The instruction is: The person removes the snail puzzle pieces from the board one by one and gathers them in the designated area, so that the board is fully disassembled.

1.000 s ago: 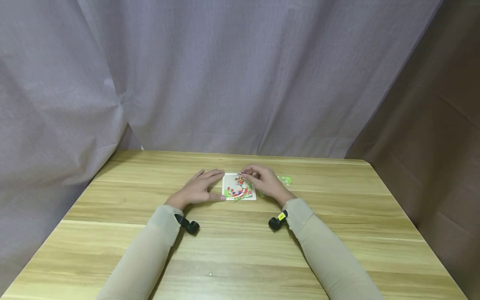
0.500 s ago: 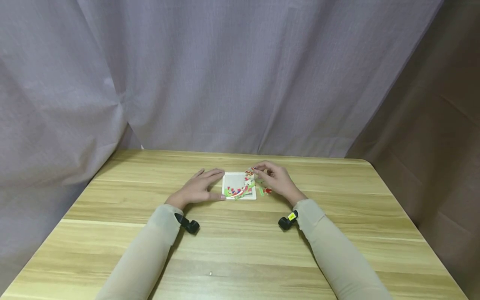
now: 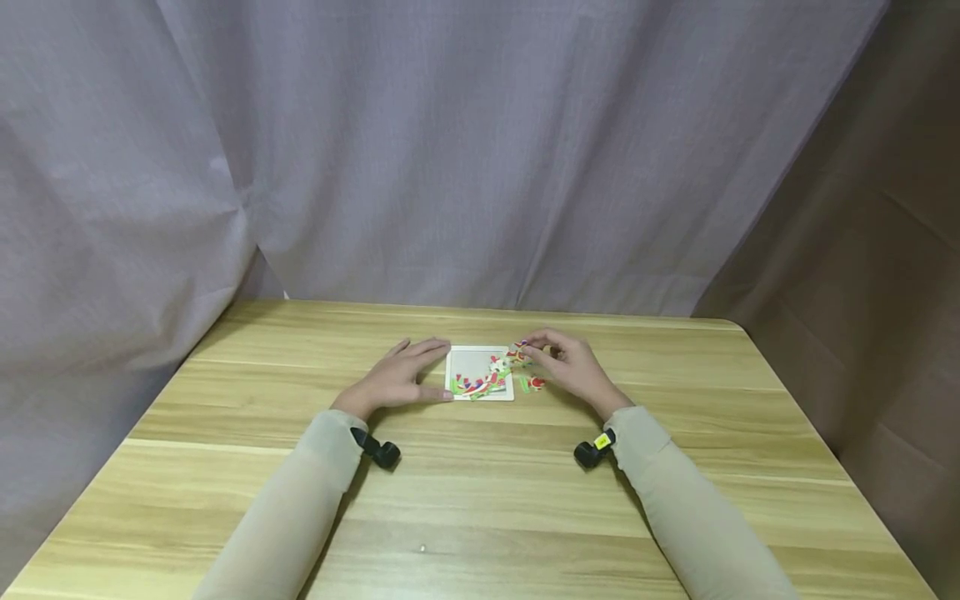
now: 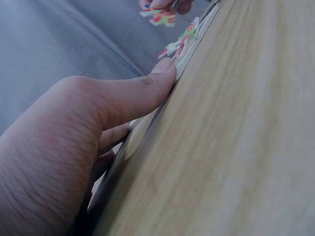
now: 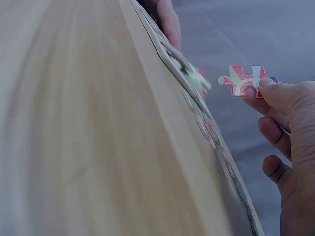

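A white square puzzle tray (image 3: 468, 362) lies on the table, with joined red, white and green jigsaw pieces (image 3: 480, 385) along its near and right sides. My left hand (image 3: 397, 379) rests at the tray's left side, thumb and fingers spread onto its frame. Between thumb and forefinger, my right hand (image 3: 567, 367) pinches a jigsaw piece (image 5: 241, 81), red and pale green with knobs and notches, held up above the table just right of the tray. Below that hand, a loose red and green piece (image 3: 533, 384) lies on the table.
The wooden table (image 3: 465, 492) spreads out around the tray, and a small pale speck (image 3: 422, 548) sits near its front. Behind it hangs a grey curtain (image 3: 420, 167), with a brown one (image 3: 862, 292) at the right. More flat pieces (image 5: 236, 172) line the table surface in the right wrist view.
My right hand has moved right, carrying the jigsaw piece from above the tray to beyond its right edge. The loose piece beneath has come into sight. My left hand has stayed put.
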Demonstrator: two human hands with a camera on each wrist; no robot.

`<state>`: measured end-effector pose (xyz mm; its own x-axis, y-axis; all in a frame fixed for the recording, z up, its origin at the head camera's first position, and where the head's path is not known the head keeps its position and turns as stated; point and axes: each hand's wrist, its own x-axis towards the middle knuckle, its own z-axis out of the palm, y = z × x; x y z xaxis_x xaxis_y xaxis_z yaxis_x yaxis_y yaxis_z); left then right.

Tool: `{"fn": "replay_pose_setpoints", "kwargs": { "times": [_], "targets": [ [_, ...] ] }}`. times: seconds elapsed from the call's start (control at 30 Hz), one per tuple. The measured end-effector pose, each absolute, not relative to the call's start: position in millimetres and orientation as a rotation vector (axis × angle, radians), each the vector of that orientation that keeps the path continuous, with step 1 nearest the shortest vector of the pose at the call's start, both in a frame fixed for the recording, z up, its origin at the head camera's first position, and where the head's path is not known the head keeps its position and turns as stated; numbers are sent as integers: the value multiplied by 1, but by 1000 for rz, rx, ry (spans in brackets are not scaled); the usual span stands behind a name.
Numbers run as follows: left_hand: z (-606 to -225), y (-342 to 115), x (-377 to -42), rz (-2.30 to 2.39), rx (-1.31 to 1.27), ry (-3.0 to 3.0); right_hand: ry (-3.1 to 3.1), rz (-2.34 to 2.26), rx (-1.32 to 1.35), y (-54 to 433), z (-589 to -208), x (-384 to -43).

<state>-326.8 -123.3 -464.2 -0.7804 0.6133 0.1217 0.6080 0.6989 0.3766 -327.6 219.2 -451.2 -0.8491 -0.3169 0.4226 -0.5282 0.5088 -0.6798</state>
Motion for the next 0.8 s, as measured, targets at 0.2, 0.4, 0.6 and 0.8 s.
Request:
{"fn": "replay_pose_setpoints", "kwargs": {
  "times": [0.2,0.4,0.6,0.8],
  "targets": [
    [-462,-123,-326,639,1047,2883,-2506,1252,677,251,-453,-321],
    [-462,-124,-326,632,1051,2887,-2545,1256,645,274,-456,-315],
    [-462,-124,-327,635,1052,2891,-2592,1224,686,280,-457,-312],
    [-463,-123,-327,633,1051,2883,-2616,1104,778,279,-459,-312]
  ]
}}
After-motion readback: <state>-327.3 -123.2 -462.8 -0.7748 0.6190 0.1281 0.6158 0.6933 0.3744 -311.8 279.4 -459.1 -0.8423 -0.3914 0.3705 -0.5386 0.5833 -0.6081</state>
